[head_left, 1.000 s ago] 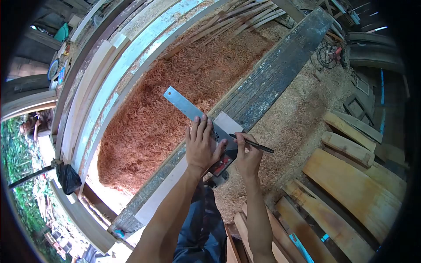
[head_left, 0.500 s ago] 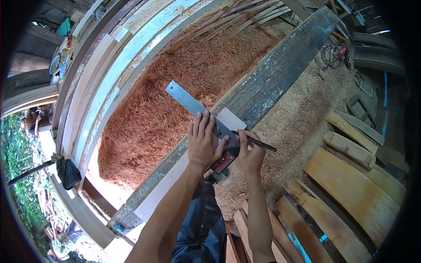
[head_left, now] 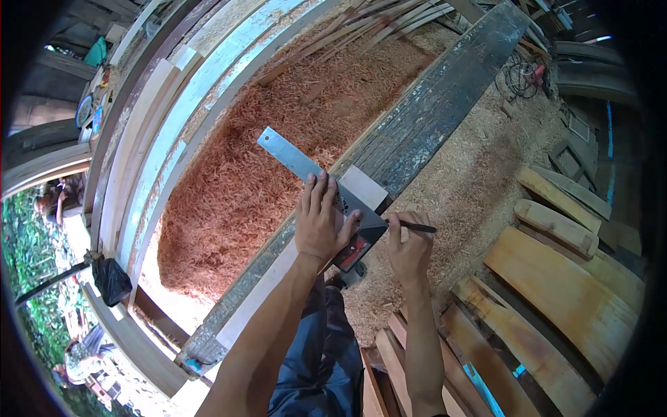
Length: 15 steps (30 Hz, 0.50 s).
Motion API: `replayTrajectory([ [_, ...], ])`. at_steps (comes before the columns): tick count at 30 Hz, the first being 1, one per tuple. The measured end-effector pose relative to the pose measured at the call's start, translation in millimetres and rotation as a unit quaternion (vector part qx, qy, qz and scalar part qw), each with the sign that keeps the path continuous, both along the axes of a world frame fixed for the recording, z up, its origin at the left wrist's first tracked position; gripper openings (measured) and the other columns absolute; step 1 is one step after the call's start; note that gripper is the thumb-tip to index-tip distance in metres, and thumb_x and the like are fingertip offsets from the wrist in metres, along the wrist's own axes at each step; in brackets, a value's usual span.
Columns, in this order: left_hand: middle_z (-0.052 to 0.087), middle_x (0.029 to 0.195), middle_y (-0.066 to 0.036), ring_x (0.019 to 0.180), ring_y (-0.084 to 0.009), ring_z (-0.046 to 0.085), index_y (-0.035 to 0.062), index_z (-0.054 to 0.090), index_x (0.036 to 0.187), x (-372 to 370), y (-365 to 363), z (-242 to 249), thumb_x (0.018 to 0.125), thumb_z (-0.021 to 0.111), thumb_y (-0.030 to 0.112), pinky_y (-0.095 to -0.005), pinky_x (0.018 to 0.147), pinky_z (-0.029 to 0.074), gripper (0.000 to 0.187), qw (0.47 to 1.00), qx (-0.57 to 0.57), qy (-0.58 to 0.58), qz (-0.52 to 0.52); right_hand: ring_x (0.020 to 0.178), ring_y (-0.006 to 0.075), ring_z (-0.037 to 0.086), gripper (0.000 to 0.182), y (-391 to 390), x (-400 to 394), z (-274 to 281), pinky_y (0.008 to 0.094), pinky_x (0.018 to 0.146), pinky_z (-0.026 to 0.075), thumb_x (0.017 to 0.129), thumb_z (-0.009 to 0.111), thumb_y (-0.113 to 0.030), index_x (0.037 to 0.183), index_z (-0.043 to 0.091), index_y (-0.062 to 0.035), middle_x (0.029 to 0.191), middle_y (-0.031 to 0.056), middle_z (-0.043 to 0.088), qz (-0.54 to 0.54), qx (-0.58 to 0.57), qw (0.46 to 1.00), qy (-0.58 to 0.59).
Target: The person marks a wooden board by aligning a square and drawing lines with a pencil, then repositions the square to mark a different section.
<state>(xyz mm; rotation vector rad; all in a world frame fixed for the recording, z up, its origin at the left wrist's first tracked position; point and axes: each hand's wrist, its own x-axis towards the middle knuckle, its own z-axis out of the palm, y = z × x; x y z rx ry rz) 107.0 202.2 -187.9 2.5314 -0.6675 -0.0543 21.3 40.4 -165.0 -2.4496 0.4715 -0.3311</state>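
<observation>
A combination square (head_left: 295,157) with a steel blade lies across a pale board (head_left: 365,186). Its dark head (head_left: 353,253) has a red part near the board's front edge. My left hand (head_left: 318,219) grips the square and presses it down, fingers over the blade and thumb on the head. In my right hand (head_left: 410,254) is a slim black pencil (head_left: 415,227), its tip at the edge of the square's head. The board rests on a long weathered plank (head_left: 424,125); my left hand and the square hide part of it.
Reddish wood shavings (head_left: 229,208) heap beyond the plank. Cut boards (head_left: 563,274) lie at the lower right, with long curved timbers (head_left: 153,125) on the left. A coiled cable (head_left: 517,80) is at the upper right. People (head_left: 87,358) are outside at the left.
My right hand has shifted slightly right and down with the pencil, away from the square's head. My left hand stays on the square.
</observation>
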Motion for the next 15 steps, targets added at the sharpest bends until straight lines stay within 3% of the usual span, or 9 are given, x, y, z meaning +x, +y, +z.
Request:
replayTrajectory([
  [1,0.041,0.145,-0.022,0.138,-0.04,0.033,-0.0041,0.047,0.134,-0.5,-0.5,-0.3,0.082,0.07,0.038,-0.0481,0.111,0.03,0.071,1.0,0.002,-0.003,-0.003,0.08,0.0297,0.062,0.018,1.3,-5.2,0.4,0.0366,0.068,0.05,0.096,0.059,-0.018,0.097,0.066,-0.0014,0.085,0.0124,0.066,-0.004,-0.002,1.0,0.0],
  [3,0.041,0.144,-0.022,0.137,-0.0403,0.033,-0.0043,0.047,0.134,-0.6,-0.3,-2.7,0.083,0.07,0.038,-0.0483,0.111,0.03,0.071,1.0,0.001,-0.007,-0.007,0.077,0.0259,0.064,0.021,8.0,-13.2,-0.9,0.0338,0.068,0.05,0.097,0.057,-0.02,0.103,0.066,-0.0007,0.086,0.0127,0.066,-0.14,0.199,0.969,-0.041],
  [4,0.041,0.144,-0.022,0.137,-0.0407,0.034,-0.0045,0.047,0.134,-0.5,-0.2,-3.7,0.083,0.07,0.037,-0.0484,0.111,0.03,0.07,1.0,0.003,-0.009,-0.007,0.077,0.0259,0.064,0.021,14.6,-17.3,-2.3,0.0338,0.068,0.05,0.097,0.057,-0.02,0.103,0.066,-0.0007,0.086,0.0127,0.066,-0.142,0.199,0.969,-0.044],
  [6,0.042,0.143,-0.022,0.137,-0.0412,0.034,-0.0047,0.047,0.134,-0.9,-1.5,-3.4,0.083,0.07,0.037,-0.0485,0.111,0.03,0.07,1.0,-0.003,-0.015,-0.007,0.076,0.0193,0.063,0.028,35.1,-27.6,-6.4,0.0303,0.068,0.049,0.095,0.062,-0.024,0.106,0.064,0.0019,0.087,0.0118,0.066,-0.265,0.376,0.888,0.006],
  [7,0.042,0.143,-0.023,0.136,-0.0417,0.034,-0.005,0.047,0.134,-0.8,-1.6,-2.7,0.083,0.069,0.037,-0.0486,0.111,0.03,0.07,1.0,-0.008,-0.02,-0.004,0.076,0.0193,0.063,0.028,45.8,-32.0,-9.2,0.0303,0.068,0.049,0.095,0.062,-0.024,0.106,0.064,0.0019,0.087,0.0118,0.066,-0.267,0.377,0.887,0.001],
  [9,0.043,0.142,-0.023,0.135,-0.042,0.035,-0.0052,0.047,0.133,-0.3,-1.4,-2.0,0.083,0.069,0.036,-0.0486,0.111,0.03,0.069,0.999,-0.009,-0.032,-0.011,0.077,0.0139,0.061,0.032,68.1,-38.3,-17.8,0.0282,0.068,0.048,0.092,0.067,-0.026,0.105,0.063,0.0031,0.084,0.0084,0.065,-0.294,0.466,0.835,0.013],
  [13,0.044,0.14,-0.025,0.133,-0.0433,0.036,-0.0059,0.048,0.131,-1.1,-1.6,-3.8,0.083,0.068,0.035,-0.0493,0.11,0.031,0.067,0.998,-0.016,-0.052,-0.014,0.075,0.0128,0.059,0.034,98.7,-41.1,-52.3,0.0276,0.067,0.047,0.089,0.07,-0.027,0.103,0.063,0.0027,0.084,0.0061,0.065,-0.28,0.457,0.842,-0.071],
  [15,0.046,0.14,-0.021,0.133,-0.0399,0.038,-0.0041,0.051,0.129,0.7,-4.7,-3.7,0.084,0.067,0.032,-0.048,0.111,0.03,0.06,0.997,-0.036,-0.067,-0.009,0.074,0.0113,0.057,0.03,97.0,-38.7,-54.4,0.0267,0.066,0.046,0.089,0.07,-0.025,0.101,0.063,0.0015,0.082,0.0042,0.064,-0.28,0.506,0.814,-0.053],
])
